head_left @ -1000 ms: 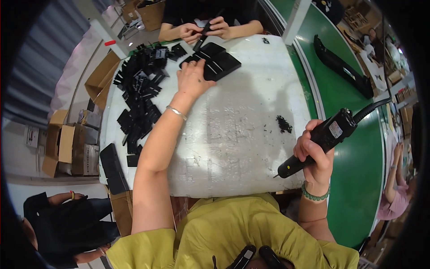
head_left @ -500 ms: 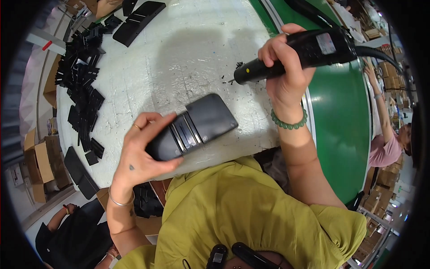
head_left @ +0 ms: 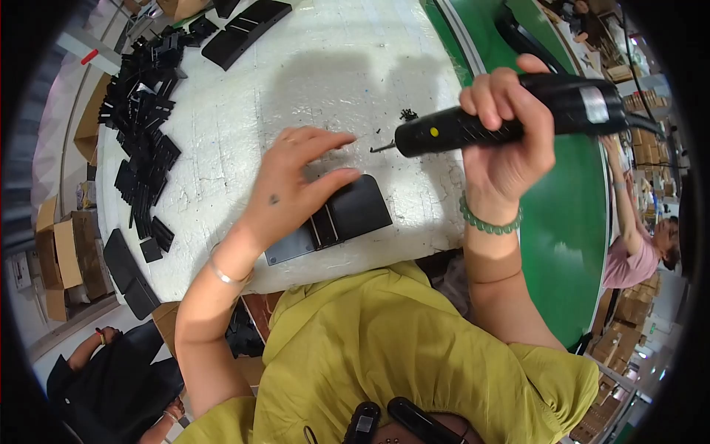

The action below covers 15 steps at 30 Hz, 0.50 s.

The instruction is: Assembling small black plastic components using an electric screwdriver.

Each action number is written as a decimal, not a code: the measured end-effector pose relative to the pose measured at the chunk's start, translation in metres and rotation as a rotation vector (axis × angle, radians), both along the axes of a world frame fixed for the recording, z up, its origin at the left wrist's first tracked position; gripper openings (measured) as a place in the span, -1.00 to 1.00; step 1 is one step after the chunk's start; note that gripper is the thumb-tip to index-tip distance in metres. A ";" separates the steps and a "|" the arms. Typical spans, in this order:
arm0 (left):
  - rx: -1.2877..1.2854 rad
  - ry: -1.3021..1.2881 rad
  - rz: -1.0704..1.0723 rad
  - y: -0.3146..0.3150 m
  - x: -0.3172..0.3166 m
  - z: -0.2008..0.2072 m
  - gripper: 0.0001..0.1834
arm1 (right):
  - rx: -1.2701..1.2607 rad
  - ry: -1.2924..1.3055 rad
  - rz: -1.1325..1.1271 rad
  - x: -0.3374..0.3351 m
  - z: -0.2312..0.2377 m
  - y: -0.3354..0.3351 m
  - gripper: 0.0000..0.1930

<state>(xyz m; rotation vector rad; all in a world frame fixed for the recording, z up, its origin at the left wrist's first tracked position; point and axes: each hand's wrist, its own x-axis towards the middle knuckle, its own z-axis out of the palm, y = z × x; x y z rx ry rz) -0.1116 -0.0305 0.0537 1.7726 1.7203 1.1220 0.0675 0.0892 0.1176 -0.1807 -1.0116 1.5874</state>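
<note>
My right hand (head_left: pixel 510 133) is wrapped round a black electric screwdriver (head_left: pixel 444 133), held level over the right part of the white table. Its thin bit points left, and a small dark screw (head_left: pixel 373 150) appears to sit at the tip. My left hand (head_left: pixel 299 177) hovers with thumb and fingers apart, nothing between them, close to the bit. Below it lies a flat black plastic case (head_left: pixel 362 211) with slots across its middle; the hand hides part of its upper left. A small pile of black screws (head_left: pixel 408 115) rests beyond the screwdriver's nose.
Many black plastic parts (head_left: pixel 140 133) are heaped along the table's left side. Another black case (head_left: pixel 248 33) lies at the far edge, one more (head_left: pixel 132 274) at the near left corner. A green surface (head_left: pixel 566 222) runs along the right. Two other people are at the sides.
My left hand has let go of the case and moved up and right toward the bit. The case now lies on the table. The screwdriver has shifted slightly right and down.
</note>
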 end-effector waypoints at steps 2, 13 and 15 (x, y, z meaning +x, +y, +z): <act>0.154 -0.040 -0.043 0.016 0.015 0.004 -0.70 | 0.039 0.026 0.028 0.005 0.007 -0.008 -0.71; 0.309 0.002 -0.051 0.011 0.022 0.012 -0.86 | 0.228 0.030 0.170 0.012 0.026 -0.027 -0.60; 0.410 0.115 -0.148 0.008 0.019 0.007 -0.78 | 0.334 0.025 0.265 0.013 0.026 -0.031 -0.61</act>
